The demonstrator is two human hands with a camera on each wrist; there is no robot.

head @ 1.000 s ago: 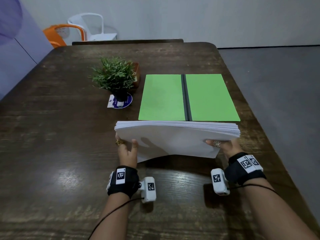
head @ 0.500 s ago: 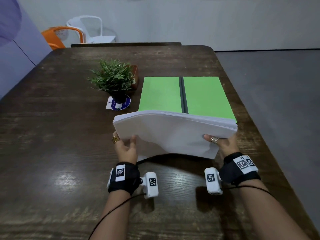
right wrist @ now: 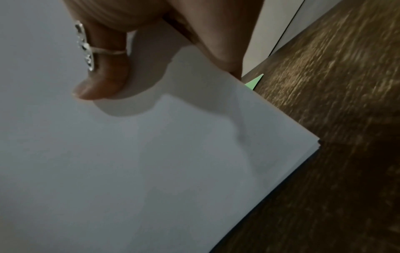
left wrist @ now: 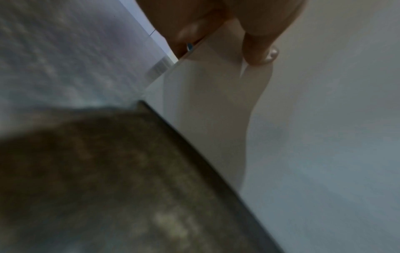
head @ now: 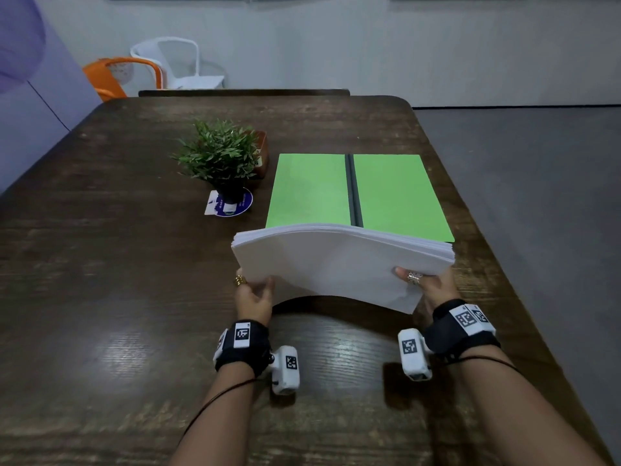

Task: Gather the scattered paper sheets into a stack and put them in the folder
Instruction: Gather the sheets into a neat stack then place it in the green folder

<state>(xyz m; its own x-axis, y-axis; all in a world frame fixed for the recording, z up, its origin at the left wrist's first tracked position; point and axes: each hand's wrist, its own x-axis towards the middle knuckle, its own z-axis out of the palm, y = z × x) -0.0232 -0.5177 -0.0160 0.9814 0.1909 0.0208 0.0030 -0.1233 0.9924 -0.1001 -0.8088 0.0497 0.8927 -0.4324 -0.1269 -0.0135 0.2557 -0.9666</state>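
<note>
A thick stack of white paper sheets (head: 336, 260) hangs above the table, arched upward in the middle. My left hand (head: 253, 292) grips its left edge, thumb on the near face (left wrist: 259, 51). My right hand (head: 426, 284) grips the right edge, ringed thumb pressed on the top sheet (right wrist: 97, 82). The stack (right wrist: 151, 162) fills the right wrist view. The open green folder (head: 396, 193) lies flat on the table just beyond the stack, its dark spine running down the middle. The stack's far edge overlaps the folder's near edge in the head view.
A small potted plant (head: 221, 159) stands on a round blue coaster left of the folder, with a brown box behind it. The dark wooden table (head: 100, 297) ends close to the right of the folder. An orange chair (head: 114, 75) and a white one stand beyond the far end.
Both hands have carried the stack forward and a little higher, toward the folder. The stack now bows upward in the middle and covers more of the folder's near edge.
</note>
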